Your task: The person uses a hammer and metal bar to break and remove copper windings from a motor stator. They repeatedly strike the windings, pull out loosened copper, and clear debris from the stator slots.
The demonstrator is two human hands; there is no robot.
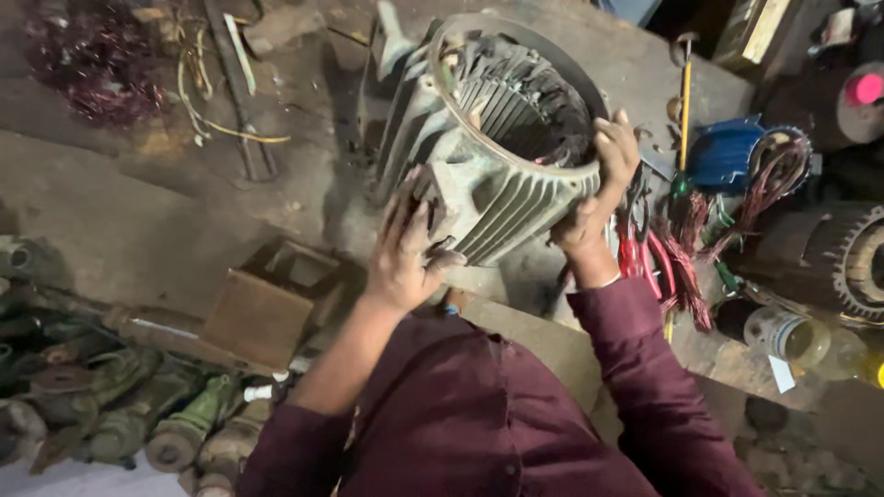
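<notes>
A large grey-green finned motor housing (479,138) lies tilted on the dirty floor, its open round end facing up and right, with slotted laminations visible inside. My left hand (405,244) presses flat against the housing's lower finned side near a mounting foot. My right hand (610,175) grips the right rim of the open end, fingers curled over the edge. Both arms wear dark maroon sleeves.
Red-handled pliers (645,253) and copper wire bundles (686,248) lie right of the housing. A blue motor part (723,152), a yellow-handled tool (685,101), a tin can (783,333) and a toothed rotor (852,262) sit further right. A rusty open box (272,299) and old motors (138,414) lie left.
</notes>
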